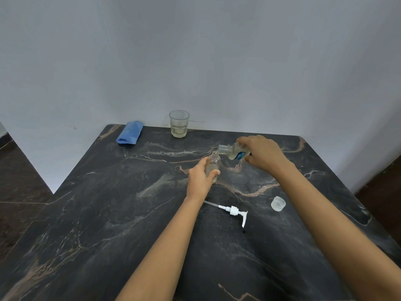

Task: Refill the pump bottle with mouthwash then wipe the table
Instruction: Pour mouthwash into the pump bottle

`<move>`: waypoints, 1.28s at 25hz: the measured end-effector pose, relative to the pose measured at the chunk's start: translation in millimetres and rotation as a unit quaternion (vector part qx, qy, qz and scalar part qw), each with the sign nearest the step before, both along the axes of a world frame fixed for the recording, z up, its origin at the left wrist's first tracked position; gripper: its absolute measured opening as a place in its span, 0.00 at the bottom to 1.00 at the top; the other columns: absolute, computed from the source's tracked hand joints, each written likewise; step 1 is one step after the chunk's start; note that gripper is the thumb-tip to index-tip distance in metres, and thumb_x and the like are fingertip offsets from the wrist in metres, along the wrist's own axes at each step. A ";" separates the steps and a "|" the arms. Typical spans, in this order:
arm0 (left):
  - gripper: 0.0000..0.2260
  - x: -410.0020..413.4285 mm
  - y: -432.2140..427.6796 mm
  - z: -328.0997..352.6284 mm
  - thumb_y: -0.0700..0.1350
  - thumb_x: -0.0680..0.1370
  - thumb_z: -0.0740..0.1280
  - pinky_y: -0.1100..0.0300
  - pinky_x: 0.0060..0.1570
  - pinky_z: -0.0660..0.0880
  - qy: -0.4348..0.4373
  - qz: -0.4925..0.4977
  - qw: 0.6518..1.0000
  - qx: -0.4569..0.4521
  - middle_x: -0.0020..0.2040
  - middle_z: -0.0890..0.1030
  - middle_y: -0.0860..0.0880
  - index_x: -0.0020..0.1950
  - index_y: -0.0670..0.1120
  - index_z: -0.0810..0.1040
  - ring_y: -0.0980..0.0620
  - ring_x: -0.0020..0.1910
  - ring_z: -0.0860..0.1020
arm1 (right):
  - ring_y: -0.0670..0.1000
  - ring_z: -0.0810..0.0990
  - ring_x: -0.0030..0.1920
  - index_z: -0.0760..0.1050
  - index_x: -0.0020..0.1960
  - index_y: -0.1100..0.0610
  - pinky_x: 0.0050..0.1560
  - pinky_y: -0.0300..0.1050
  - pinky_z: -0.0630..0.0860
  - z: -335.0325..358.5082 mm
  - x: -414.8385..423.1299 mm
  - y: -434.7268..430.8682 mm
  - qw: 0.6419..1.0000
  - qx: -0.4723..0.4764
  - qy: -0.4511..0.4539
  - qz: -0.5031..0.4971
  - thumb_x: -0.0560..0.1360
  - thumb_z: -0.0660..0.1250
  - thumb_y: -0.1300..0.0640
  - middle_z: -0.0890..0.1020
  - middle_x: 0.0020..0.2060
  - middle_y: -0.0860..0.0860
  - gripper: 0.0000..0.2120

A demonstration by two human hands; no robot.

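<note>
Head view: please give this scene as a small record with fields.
left hand: grips the pump bottle, upright on the table
right hand: holds the mouthwash bottle tilted, mouth at the pump bottle's neck
pump head: lies loose on the table
cap: off, on the table right of the pump head
glass: at the far edge, some pale liquid inside
blue cloth: folded, left of the glass

Dark marbled surface (pixel 108 213) with five things set on it

A folded blue cloth (pixel 129 133) is laid at the far left edge, with a glass (pixel 179 123) holding a little pale liquid stood to its right. A clear bottle (pixel 213 162) is stood upright mid-surface. Nearer, a white pump head (pixel 233 210) is laid on its side, and a translucent cap (pixel 278 203) is set to its right.
</note>
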State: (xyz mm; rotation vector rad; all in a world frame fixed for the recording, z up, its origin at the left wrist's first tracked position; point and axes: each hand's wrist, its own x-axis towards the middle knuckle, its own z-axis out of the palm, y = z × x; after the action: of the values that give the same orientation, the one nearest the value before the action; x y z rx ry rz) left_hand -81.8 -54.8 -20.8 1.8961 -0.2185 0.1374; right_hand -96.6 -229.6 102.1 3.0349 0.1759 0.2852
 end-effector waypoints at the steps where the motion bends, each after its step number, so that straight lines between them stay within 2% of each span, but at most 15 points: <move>1: 0.22 -0.2 0.2 -0.1 0.43 0.75 0.72 0.59 0.64 0.70 0.001 0.000 1.000 -0.001 0.64 0.79 0.48 0.68 0.46 0.74 0.52 0.64 0.75 | 0.54 0.77 0.57 0.70 0.66 0.49 0.44 0.48 0.72 0.0 0.0 -0.1 1.000 0.000 0.000 0.000 0.74 0.66 0.59 0.80 0.58 0.49 0.21; 6: 0.22 0.1 0.2 0.1 0.43 0.75 0.72 0.53 0.65 0.72 0.005 -0.003 1.000 -0.003 0.63 0.79 0.49 0.68 0.46 0.74 0.52 0.64 0.75 | 0.55 0.77 0.57 0.70 0.65 0.50 0.45 0.49 0.73 0.5 -0.7 -0.9 1.000 -0.003 0.001 0.002 0.74 0.66 0.59 0.80 0.58 0.50 0.21; 32: 0.23 0.7 0.2 -0.1 0.43 0.75 0.72 0.50 0.63 0.74 0.007 -0.003 1.000 0.006 0.62 0.80 0.47 0.69 0.46 0.73 0.49 0.63 0.76 | 0.55 0.77 0.57 0.70 0.65 0.49 0.44 0.48 0.71 4.7 0.5 1.7 1.000 -0.018 0.007 -0.003 0.74 0.66 0.60 0.80 0.58 0.50 0.21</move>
State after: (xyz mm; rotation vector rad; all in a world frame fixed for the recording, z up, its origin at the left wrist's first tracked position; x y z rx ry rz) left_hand -81.1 -54.6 -21.0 1.9077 -0.2158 0.1193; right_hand -96.2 -227.9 106.8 3.0025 0.1722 0.2581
